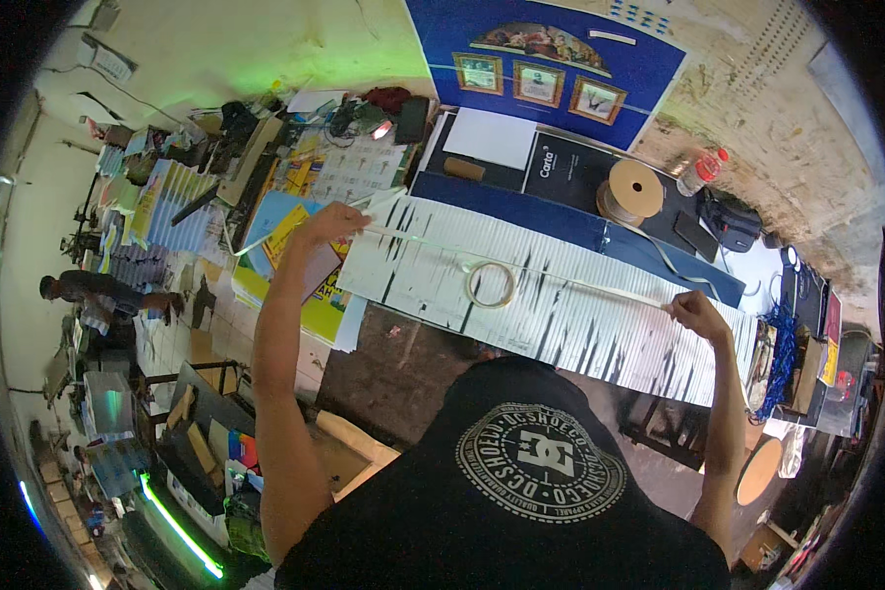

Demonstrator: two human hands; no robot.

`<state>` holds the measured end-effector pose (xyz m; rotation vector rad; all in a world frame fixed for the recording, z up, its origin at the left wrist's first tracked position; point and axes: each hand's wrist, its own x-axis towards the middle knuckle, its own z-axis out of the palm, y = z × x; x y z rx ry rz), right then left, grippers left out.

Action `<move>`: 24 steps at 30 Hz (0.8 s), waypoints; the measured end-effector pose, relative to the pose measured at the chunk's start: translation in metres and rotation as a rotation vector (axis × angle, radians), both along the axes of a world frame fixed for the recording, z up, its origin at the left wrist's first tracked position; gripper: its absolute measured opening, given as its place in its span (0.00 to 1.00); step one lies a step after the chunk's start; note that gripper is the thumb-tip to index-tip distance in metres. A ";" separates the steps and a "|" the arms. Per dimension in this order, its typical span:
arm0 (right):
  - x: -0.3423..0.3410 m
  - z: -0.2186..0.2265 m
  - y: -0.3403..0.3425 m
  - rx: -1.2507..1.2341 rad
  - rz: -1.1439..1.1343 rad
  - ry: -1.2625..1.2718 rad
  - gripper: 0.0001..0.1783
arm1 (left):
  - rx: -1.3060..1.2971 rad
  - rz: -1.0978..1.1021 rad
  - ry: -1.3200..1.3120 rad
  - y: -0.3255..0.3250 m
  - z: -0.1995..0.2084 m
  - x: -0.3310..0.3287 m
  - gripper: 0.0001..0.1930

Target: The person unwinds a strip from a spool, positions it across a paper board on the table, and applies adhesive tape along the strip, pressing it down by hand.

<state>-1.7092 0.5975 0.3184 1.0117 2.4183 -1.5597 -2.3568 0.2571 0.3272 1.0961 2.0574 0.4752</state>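
A narrow pale strip (560, 278) is stretched taut between my two hands, over a long row of white, ridged edges packed side by side (580, 329), with dark streaks between them. My left hand (334, 224), at the row's far left end, pinches the strip; a loose length trails beyond it to the left. Near the right end, my right hand (700, 317) has its fingers closed on the strip's other end. On top of the row, between my hands, lies a roll of tape (490, 305), flat and touched by neither hand.
Behind the row stand a cardboard spool (631, 192) of pale band, a dark phone (696, 236) and a red-capped bottle (700, 172). Papers and yellow booklets (326, 320) crowd the left side. Blue strands (782, 344) hang at the right. Another person (108, 295) is far left.
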 end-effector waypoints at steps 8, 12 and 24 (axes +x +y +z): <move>-0.002 0.000 -0.017 -0.121 -0.086 -0.002 0.23 | 0.059 0.058 0.199 -0.016 0.018 -0.057 0.24; 0.048 -0.004 -0.007 -0.004 -0.112 -0.245 0.22 | 0.174 -0.010 0.326 -0.014 -0.031 -0.074 0.23; 0.302 -0.047 -0.032 0.735 -0.456 -1.069 0.09 | 0.155 -0.011 0.315 -0.036 -0.113 -0.104 0.14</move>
